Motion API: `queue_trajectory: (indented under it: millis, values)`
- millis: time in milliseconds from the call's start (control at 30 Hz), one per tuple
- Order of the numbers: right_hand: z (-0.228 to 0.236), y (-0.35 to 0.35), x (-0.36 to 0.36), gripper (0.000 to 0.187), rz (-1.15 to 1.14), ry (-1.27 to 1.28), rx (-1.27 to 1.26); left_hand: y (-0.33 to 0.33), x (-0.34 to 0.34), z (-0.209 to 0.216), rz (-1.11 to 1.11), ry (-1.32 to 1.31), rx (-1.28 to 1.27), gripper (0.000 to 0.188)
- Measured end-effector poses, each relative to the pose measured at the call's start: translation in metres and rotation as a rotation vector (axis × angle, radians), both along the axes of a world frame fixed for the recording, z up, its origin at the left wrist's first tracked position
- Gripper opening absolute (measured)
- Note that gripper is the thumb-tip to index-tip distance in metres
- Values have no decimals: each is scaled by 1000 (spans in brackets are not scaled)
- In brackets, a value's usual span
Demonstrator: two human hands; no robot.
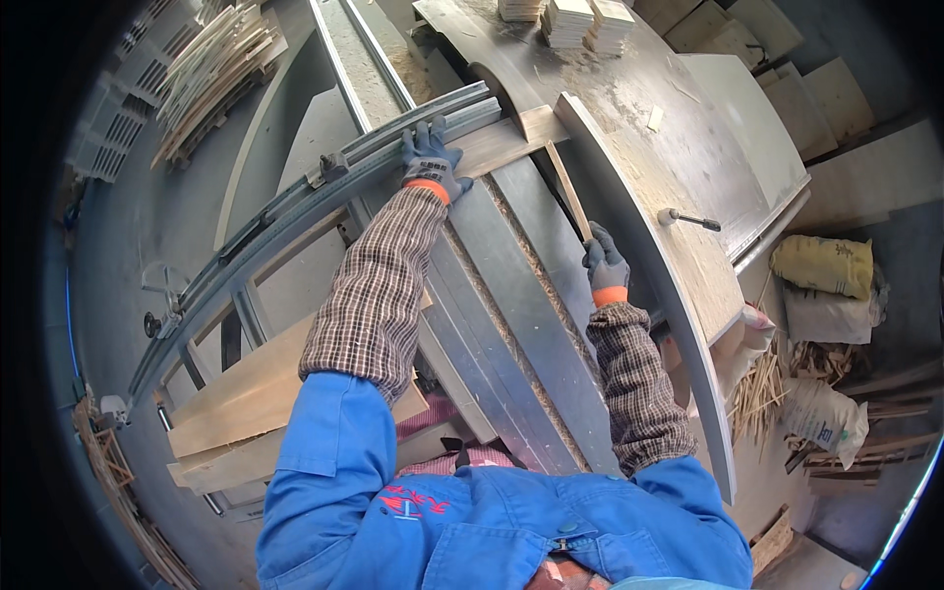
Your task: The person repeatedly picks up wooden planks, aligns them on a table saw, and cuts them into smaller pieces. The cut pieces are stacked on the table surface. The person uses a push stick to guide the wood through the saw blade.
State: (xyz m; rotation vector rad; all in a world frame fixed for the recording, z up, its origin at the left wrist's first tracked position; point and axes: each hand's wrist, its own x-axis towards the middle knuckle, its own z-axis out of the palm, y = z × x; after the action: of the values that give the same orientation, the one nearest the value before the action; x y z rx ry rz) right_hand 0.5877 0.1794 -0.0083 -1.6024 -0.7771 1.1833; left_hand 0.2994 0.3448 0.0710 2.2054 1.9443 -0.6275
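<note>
My left hand [430,162], in a grey glove with an orange cuff, lies over a metal fence rail [413,126] and the end of a wooden board [492,147], its fingers bent over the rail and gripping the board against it. A thin wooden stick [567,187] is held at its near end by my closed right hand [605,264], gloved the same way. The stick's far tip meets the board's right part, close to a long curved-looking side fence [654,236]. Below the board stretches a grey metal saw table [531,246] with sawdust-filled grooves. The blade cannot be made out.
Stacks of small wooden pieces [567,22] stand on the far table. A black-handled lever [693,220] sits right of the side fence. Wider boards [246,388] rest at my left. Sacks [824,265] and scrap sticks [757,398] lie right; a plank pile [211,79] is far left.
</note>
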Motion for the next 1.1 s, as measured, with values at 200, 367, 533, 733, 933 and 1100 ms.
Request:
queue_trajectory:
  millis: [200,367,533,733,933,1100]
  values:
    - [-10,0,-8,39,-31,-23,-30,-1,-6,-7,6,8,13,66]
    - [-13,17,-17,38,14,2,39,-1,-7,-8,16,-11,7,65]
    - [-9,-13,-5,37,-52,115,-20,-4,-5,-10,23,-28,-1,64]
    - [-15,-57,3,38,-42,18,-28,-2,-12,-7,46,-42,48,65]
    - [-20,-74,5,38,-21,8,-7,-3,-19,-23,29,-94,81,65]
    - [-6,-82,12,38,-16,0,-48,-34,-38,-73,15,-246,324,61]
